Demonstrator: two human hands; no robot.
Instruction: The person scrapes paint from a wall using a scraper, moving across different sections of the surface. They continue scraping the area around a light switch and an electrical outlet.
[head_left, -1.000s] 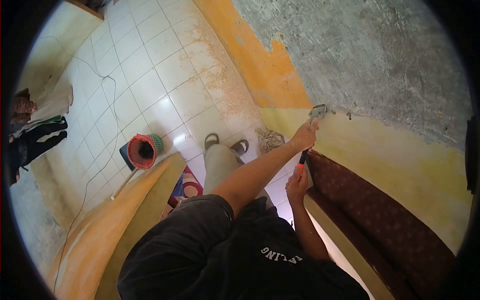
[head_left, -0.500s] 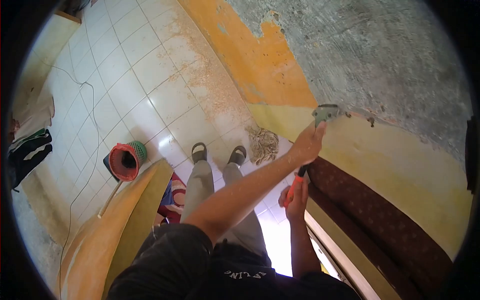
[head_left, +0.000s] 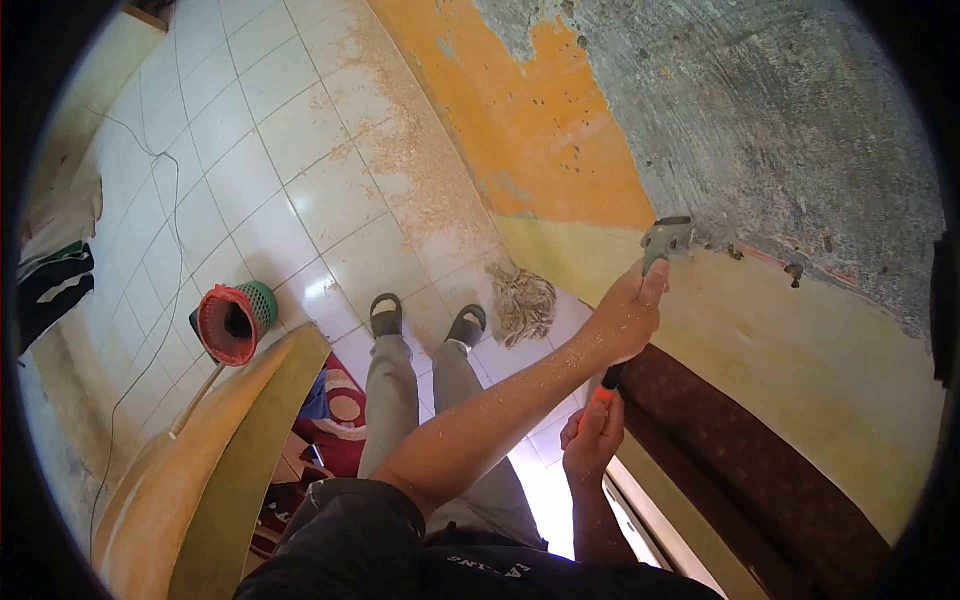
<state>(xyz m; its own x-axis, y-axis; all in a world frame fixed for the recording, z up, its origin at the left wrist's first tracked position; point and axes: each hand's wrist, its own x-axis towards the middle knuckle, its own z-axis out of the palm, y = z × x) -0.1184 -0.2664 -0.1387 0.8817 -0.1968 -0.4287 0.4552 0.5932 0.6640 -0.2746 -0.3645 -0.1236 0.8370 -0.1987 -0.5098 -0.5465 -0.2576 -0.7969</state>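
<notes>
My left hand [head_left: 636, 312] is closed around the neck of a scraper [head_left: 668, 240], whose grey-green head touches the wall where bare grey plaster [head_left: 760, 120] meets pale yellow paint [head_left: 740, 330]. Lower down, my right hand [head_left: 594, 440] grips an orange and black handle [head_left: 603, 393]. This handle runs up behind my left wrist and appears to belong to the same scraper; the join is hidden. Pale specks of dust cover my left forearm.
An orange painted strip [head_left: 560, 130] borders the plaster. Crumbs [head_left: 395, 150] litter the floor tiles. A rag mop head [head_left: 522, 305] lies by my sandalled feet. On the left are a green-and-red basket [head_left: 232, 322] and a cable [head_left: 178, 215]. A dark red patterned cushion [head_left: 740, 430] is right.
The view has shifted, so the wall marks appear farther right. Against those marks, the scraper head has moved slightly left along the paint edge. Both hands keep their grip.
</notes>
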